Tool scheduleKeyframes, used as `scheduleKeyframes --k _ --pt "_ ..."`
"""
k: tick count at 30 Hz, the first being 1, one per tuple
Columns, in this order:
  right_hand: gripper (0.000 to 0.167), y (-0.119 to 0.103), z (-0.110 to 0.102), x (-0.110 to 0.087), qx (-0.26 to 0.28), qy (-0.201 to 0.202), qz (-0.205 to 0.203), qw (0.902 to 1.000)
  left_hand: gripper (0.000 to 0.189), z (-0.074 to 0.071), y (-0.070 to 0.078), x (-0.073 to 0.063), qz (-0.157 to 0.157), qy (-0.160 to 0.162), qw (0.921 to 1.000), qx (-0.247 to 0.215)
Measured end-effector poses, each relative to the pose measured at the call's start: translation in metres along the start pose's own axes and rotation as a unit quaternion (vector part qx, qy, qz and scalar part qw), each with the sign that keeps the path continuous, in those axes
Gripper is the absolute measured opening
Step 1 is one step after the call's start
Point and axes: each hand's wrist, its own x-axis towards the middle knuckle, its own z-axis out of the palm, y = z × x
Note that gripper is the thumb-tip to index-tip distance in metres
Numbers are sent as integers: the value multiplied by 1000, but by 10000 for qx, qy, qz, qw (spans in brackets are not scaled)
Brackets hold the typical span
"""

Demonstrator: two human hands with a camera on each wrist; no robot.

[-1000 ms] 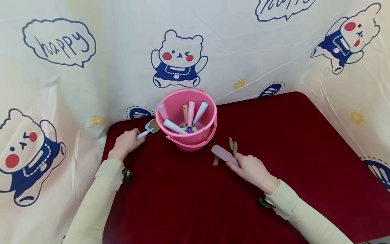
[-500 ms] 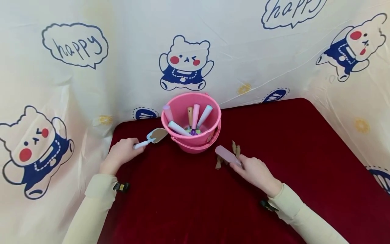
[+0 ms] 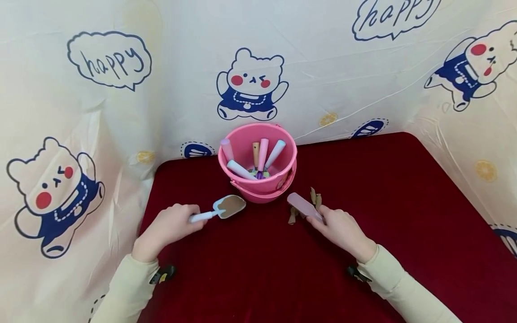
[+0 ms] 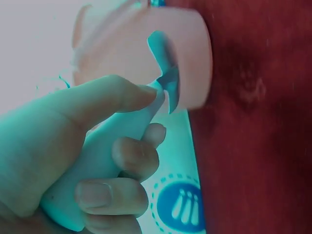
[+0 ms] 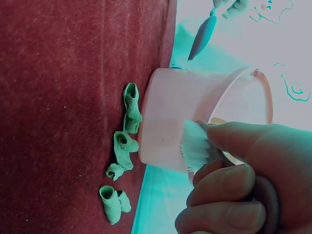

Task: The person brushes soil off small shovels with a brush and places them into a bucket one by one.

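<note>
My left hand (image 3: 173, 226) grips the pale blue handle of a small toy trowel (image 3: 232, 206), whose brownish blade points toward the bucket. In the left wrist view, the thumb lies along the trowel handle (image 4: 114, 141) with fingers curled round it. My right hand (image 3: 343, 231) holds a pale pink brush (image 3: 304, 206); its white bristles (image 5: 195, 146) show in the right wrist view. Below the brush lie several curled brown pieces (image 3: 314, 195) like dry leaves, partly hidden in the head view. The right wrist view shows these curled pieces (image 5: 126, 148) on the cloth, apart from the bristles.
A pink bucket (image 3: 262, 194) stands at the back of the table, between the hands and beyond them. Several tool handles (image 3: 263, 150) stick up inside it. Dark red cloth (image 3: 258, 269) covers the table, with a printed white curtain (image 3: 181, 89) behind and at the sides.
The left hand has drawn the trowel from beside the bucket toward the front and right, turning its blade more into view. My right hand stays over the curled pieces. The head view has shifted slightly.
</note>
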Motion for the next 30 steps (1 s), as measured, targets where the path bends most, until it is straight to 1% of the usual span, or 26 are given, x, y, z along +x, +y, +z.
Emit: scheduleKeyframes --k 4,8,11,15,19,23,26,30 --pt "34 0 -1 -3 -28 -29 6 10000 16 11 18 -8 254 -43 9997 -20" --pt "35 -2 -2 -5 -23 -32 -8 10000 19 17 37 -10 521 -32 9986 124" --pt "34 -5 -4 -6 36 -69 -45 10000 21 20 49 -8 647 -19 9978 172" --pt "35 -10 -6 -6 83 -107 -141 9998 19 28 63 -3 671 11 9977 94" --pt "33 -16 -8 -5 55 -72 -216 9997 15 37 77 5 725 123 9973 5" --pt "31 -23 -9 -5 120 -93 -304 9994 15 43 96 15 780 316 9965 19" --pt "33 -29 -8 -4 195 -159 -392 9989 21 48 108 23 879 599 9942 161" --pt "33 -37 -5 -2 184 -229 -545 9981 30 54 120 31 968 981 9898 349"
